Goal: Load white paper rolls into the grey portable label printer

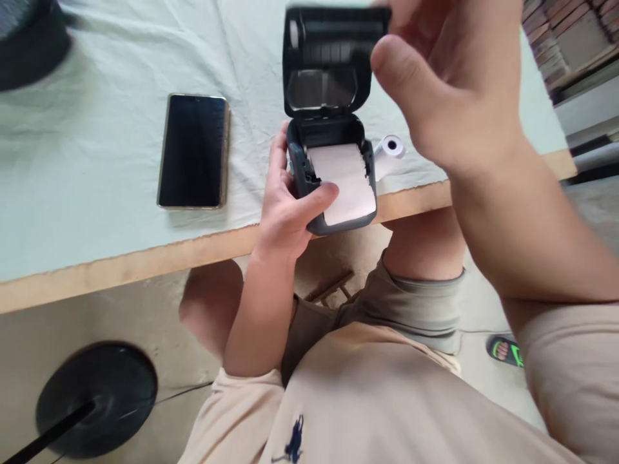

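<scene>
A small dark portable label printer (pixel 300 174) is tilted open at the table's front edge. My left hand (pixel 290 216) wraps around its left side, with the thumb resting on the white paper roll (pixel 345 183) inside. The paper's free end lies over the front of the printer. The raised lid (pixel 319 61) stands up at the back. At its upper right corner is my right hand (pixel 435 84), thumb by the lid's edge and fingers curled at the corner, partly blurred and cut off by the frame.
Right of the printer lies another small white paper roll (pixel 393 147). A phone (pixel 194 151) lies face up on the pale cloth-covered table (pixel 111 187). A dark round object (pixel 31 42) sits at the upper left. Below, a black round stand base (pixel 99 396) is on the floor.
</scene>
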`<state>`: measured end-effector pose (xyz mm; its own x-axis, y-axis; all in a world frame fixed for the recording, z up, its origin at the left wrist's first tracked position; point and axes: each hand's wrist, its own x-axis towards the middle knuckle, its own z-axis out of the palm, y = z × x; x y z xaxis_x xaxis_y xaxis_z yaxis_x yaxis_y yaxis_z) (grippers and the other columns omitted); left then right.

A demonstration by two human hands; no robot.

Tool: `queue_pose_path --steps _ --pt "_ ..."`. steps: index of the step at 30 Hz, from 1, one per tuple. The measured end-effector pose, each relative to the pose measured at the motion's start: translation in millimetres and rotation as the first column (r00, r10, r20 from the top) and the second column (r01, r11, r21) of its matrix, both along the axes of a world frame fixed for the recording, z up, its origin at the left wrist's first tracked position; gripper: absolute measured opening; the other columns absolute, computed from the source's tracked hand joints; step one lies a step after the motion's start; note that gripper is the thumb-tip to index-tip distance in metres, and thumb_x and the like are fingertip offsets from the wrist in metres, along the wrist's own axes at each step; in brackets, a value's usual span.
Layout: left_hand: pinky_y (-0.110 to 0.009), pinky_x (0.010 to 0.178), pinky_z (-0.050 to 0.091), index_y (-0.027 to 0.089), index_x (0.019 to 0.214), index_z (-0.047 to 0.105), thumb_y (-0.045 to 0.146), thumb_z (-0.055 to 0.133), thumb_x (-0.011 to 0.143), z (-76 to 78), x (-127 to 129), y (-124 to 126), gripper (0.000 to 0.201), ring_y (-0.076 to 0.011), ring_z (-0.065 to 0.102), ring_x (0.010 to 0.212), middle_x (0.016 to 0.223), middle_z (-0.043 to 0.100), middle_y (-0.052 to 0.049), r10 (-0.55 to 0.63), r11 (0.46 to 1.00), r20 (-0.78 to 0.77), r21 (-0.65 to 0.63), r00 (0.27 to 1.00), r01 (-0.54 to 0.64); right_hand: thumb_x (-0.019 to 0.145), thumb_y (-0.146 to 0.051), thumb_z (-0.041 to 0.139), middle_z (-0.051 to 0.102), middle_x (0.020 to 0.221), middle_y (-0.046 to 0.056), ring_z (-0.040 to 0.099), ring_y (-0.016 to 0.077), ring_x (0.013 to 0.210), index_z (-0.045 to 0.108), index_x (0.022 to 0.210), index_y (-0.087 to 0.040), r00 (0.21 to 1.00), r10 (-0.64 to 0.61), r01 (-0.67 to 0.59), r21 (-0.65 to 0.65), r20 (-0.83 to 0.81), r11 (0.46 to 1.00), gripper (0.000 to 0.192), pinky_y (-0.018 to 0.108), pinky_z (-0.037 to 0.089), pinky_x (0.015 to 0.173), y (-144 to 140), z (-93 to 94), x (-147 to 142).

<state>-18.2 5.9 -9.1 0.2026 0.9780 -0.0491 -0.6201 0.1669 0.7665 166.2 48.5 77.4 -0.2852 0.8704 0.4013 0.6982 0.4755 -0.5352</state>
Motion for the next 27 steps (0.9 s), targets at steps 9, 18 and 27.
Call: queue_pose_path --steps 9,18,27 --pt "-0.049 0.118 0.052 0.027 0.117 0.062 0.025 0.060 0.086 20.7 2.2 -1.0 0.032 -0.0321 0.060 0.143 0.107 0.072 -0.002 -0.006 0.998 0.187 -0.061 0.982 0.018 0.093 -0.054 0.068 0.072 0.130 0.004 0.069 0.0231 0.115 0.065 0.126 -0.024 0.926 0.366 -0.357 -0.098 0.094 0.929 0.044 0.037 0.054 0.099 -2.9 0.4 2.4" --pt "-0.044 0.130 0.043 0.030 0.114 0.066 0.021 0.050 0.089 25.7 3.0 0.4 0.031 -0.0262 0.041 0.161 0.116 0.079 0.001 0.065 0.983 0.159 -0.179 0.985 -0.036 0.096 -0.054 0.062 0.071 0.129 0.004 0.065 0.0210 0.109 0.060 0.123 -0.027 0.917 0.389 -0.381 -0.094 0.091 0.920 0.038 0.037 0.053 0.099 3.6 -11.6 3.6" --pt "-0.035 0.128 0.042 0.031 0.120 0.071 0.016 0.058 0.086 17.4 3.4 2.2 0.040 -0.0247 0.041 0.161 0.116 0.079 0.002 0.075 0.982 0.157 -0.186 0.985 -0.045 0.087 -0.057 0.073 0.070 0.129 0.009 0.065 0.0272 0.118 0.066 0.128 -0.030 0.943 0.289 -0.294 0.009 0.166 0.956 0.049 0.041 0.057 0.094 -20.2 -2.8 15.4"
